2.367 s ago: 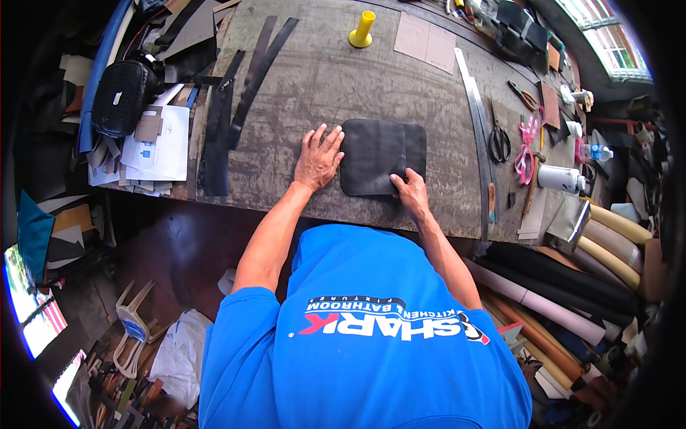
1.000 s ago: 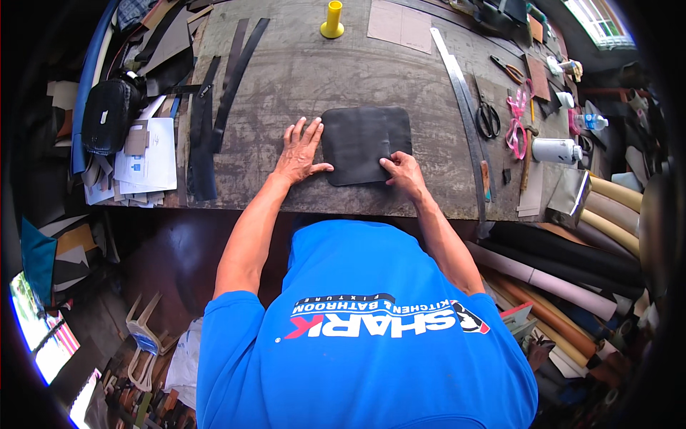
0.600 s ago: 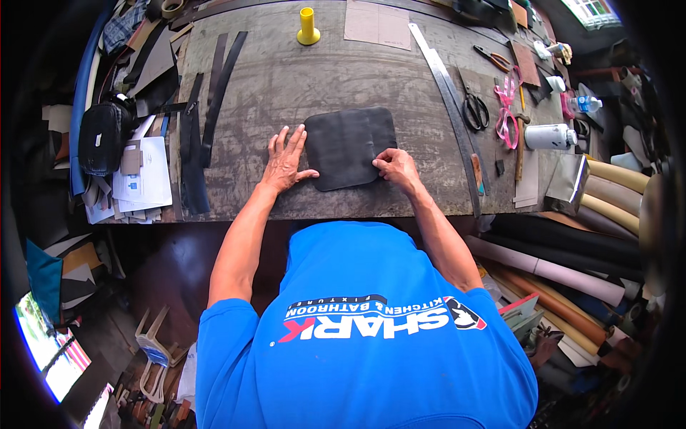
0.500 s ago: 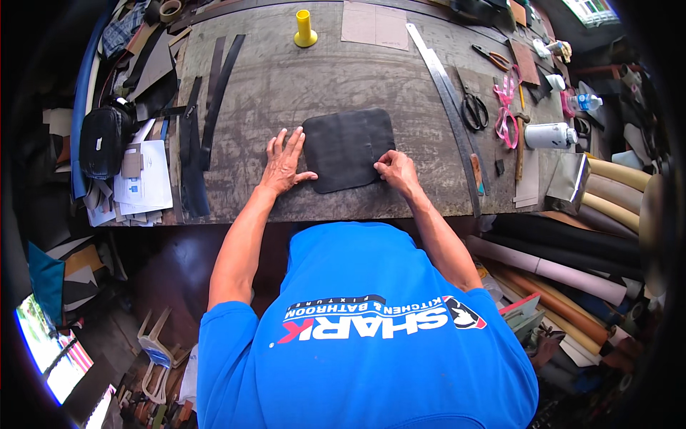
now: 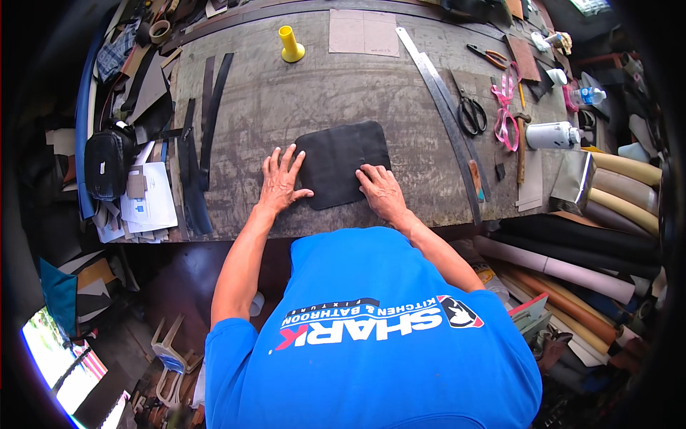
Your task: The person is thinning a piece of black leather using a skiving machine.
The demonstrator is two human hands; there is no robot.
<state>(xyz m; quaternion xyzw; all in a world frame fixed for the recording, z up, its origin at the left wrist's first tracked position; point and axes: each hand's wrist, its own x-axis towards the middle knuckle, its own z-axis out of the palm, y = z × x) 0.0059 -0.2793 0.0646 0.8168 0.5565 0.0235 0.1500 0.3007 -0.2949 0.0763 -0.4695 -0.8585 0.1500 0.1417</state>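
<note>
A black leather piece (image 5: 334,161) with rounded corners lies flat on the worn grey workbench (image 5: 264,93), close to its front edge. My left hand (image 5: 281,182) is spread beside it; the thumb reaches over the piece's left edge and the fingers rest at its upper left. On the right side, my right hand (image 5: 382,191) lies on top of the leather, its fingers slightly bent and pressed to the surface. Neither hand grips anything that I can make out.
A yellow flared cylinder (image 5: 291,46) and a beige sheet (image 5: 363,33) are at the back. Steel rulers (image 5: 446,118), scissors (image 5: 471,114), pliers (image 5: 489,56), a hammer (image 5: 520,146) and a white bottle (image 5: 552,135) lie right. Dark strips (image 5: 214,114) and a black pouch (image 5: 107,163) lie left.
My right hand has gone from a pinch at the leather's right edge to lying with fingers out on its surface. The left hand stays at the left edge. The whole view has shifted slightly.
</note>
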